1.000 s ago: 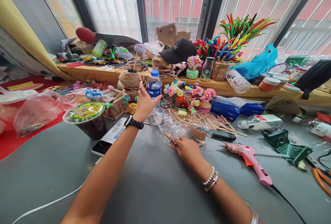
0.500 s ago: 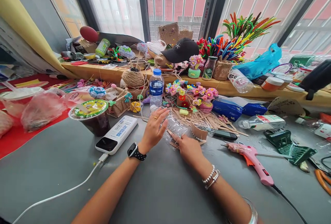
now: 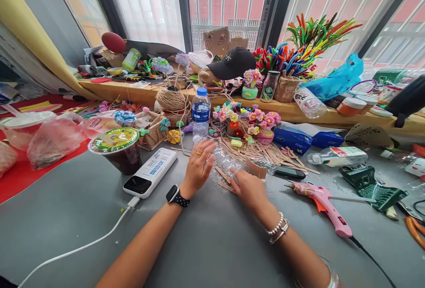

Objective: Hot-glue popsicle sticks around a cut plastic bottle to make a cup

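Note:
A clear plastic bottle (image 3: 227, 158) lies on its side between my hands, its neck pointing left. My left hand (image 3: 199, 164) rests at the neck end, fingers stretched out and not wrapped round it. At the other end, my right hand (image 3: 249, 190) curls its fingers on the bottle, thumb low; the fingertips are partly hidden. Flat wooden sticks (image 3: 227, 186) lie under and in front of the bottle. A curved cardboard strip (image 3: 256, 170) stands just behind my right hand. More loose wooden sticks (image 3: 272, 153) are piled beyond it.
A pink glue gun (image 3: 332, 210) lies to the right, near a dark phone (image 3: 289, 173). On the left are a white power bank (image 3: 151, 173) with cable and a lidded drink cup (image 3: 116, 150). An upright water bottle (image 3: 201, 113) and fuzzy flowers (image 3: 267, 122) stand behind.
My right hand has shifted slightly right and curled; its index finger, stretched along a stick before, is now bent in at the bottle's end. My left hand has hardly moved.

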`<act>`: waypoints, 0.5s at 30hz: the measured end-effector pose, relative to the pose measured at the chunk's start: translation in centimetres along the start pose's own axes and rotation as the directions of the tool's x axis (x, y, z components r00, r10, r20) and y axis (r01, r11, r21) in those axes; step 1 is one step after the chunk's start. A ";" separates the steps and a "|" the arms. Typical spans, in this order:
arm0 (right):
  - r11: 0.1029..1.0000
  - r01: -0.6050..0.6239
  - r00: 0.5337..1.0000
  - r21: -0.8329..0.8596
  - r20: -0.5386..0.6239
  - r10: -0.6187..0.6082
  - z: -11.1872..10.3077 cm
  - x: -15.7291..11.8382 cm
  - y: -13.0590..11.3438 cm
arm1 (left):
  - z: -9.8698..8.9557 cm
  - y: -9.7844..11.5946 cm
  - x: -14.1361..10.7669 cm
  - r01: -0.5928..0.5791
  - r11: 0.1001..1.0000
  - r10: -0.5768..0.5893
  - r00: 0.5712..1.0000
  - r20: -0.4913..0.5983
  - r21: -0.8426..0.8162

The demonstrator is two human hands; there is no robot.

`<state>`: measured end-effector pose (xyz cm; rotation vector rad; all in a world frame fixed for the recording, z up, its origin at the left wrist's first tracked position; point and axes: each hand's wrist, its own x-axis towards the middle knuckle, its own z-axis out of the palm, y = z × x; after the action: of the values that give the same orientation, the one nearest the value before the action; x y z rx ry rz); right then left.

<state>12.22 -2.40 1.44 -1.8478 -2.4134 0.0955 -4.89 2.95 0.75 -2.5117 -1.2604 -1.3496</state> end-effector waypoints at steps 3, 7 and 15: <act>1.000 0.002 1.000 0.019 -0.004 -0.002 -0.2 0.0 0.1 | 0.0 0.0 0.0 -0.007 1.000 0.007 1.000 -0.002 0.003; 1.000 0.004 1.000 0.023 -0.006 -0.004 0.0 0.2 -0.2 | 0.1 -0.1 0.0 -0.007 1.000 0.007 1.000 0.003 0.006; 1.000 -0.006 1.000 0.020 -0.018 0.006 0.7 0.6 -0.5 | -0.1 0.2 -0.3 -0.018 1.000 0.018 1.000 0.010 0.015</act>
<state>11.47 -2.00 0.86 -1.8396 -2.3858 0.1023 -4.90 2.63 0.65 -2.5162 -1.2420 -1.3213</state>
